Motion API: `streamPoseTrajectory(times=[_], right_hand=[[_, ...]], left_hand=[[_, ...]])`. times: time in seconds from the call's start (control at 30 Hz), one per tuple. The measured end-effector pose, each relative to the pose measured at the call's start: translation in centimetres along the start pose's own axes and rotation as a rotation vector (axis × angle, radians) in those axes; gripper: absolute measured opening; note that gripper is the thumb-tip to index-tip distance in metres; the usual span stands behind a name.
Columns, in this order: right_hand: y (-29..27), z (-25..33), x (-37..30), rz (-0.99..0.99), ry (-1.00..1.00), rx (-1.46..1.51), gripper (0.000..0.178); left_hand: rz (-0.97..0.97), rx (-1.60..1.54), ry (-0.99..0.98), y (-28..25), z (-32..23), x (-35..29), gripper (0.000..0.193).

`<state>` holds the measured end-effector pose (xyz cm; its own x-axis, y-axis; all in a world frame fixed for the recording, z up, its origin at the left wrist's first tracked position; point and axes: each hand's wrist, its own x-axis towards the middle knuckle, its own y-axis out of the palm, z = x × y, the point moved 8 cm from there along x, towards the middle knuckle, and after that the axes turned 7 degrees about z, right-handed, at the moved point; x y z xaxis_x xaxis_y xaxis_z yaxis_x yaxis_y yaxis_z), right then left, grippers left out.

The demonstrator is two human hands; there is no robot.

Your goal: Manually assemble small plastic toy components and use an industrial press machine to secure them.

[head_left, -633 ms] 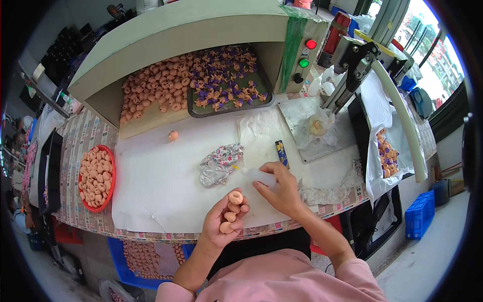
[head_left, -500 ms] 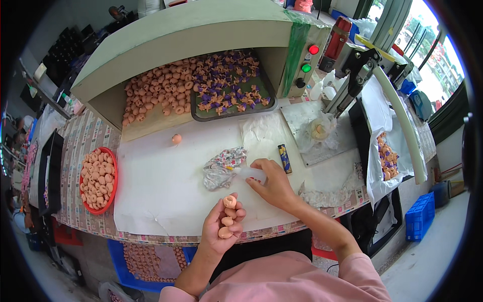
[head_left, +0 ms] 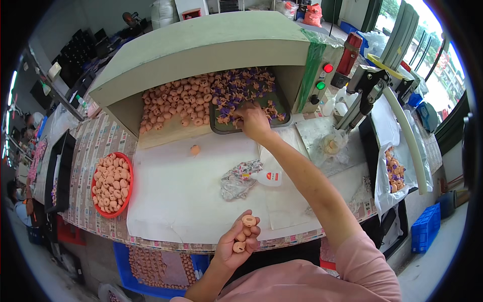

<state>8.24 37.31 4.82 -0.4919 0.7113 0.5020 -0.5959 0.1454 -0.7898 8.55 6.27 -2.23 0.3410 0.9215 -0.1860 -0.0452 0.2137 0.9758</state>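
My right hand (head_left: 254,121) has swung off the bottle (head_left: 270,178) and in among the purple-and-peach pieces (head_left: 236,90) on the dark tray (head_left: 282,98); gripping one? I can't tell! Peach balls (head_left: 249,220) sit cupped in my left hand (head_left: 229,250); the bottle's tip lies over crumpled cloth (head_left: 237,186).

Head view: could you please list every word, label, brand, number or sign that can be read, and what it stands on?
No wording can be read clearly.
Bottle: red-marked label, too small to read.
Light panel: any marks too small to read.
Tablecloth: printed pattern, too small to tell any lettering.
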Motion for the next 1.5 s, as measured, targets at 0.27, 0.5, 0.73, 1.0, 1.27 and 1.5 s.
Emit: streamPoseTrajectory(times=[0.27, 0.5, 0.73, 1.0, 1.27, 1.5], right_hand=[[-3.3, 0.1, -3.7, -0.016, 0.012, 0.482, 0.006], [-8.4, 4.2, -17.5, 0.444, 0.366, 1.156, 0.014], [-13.2, 4.3, -22.8, 0.354, 0.224, 0.906, 0.024], [-16.2, 3.8, -24.0, 0.214, 0.12, 0.753, 0.021], [-15.0, 2.9, -24.5, 0.341, 0.187, 0.861, 0.022], [-14.8, 2.8, -23.5, 0.409, 0.142, 0.847, 0.023]], left_hand=[[-0.077, 0.318, 0.126, -0.8, -2.8, 0.3, 0.036], [-0.024, 0.636, 0.104, -0.1, -1.8, 3.4, 0.035], [-0.015, 0.894, 0.096, 0.4, 1.7, 5.2, 0.035], [-0.008, 0.98, 0.083, 0.2, 3.5, 5.6, 0.033], [-0.076, 0.747, -0.019, -0.5, 4.4, 5.4, 0.023], [-0.05, 0.794, -0.171, -0.2, 4.2, 5.7, 0.021]])
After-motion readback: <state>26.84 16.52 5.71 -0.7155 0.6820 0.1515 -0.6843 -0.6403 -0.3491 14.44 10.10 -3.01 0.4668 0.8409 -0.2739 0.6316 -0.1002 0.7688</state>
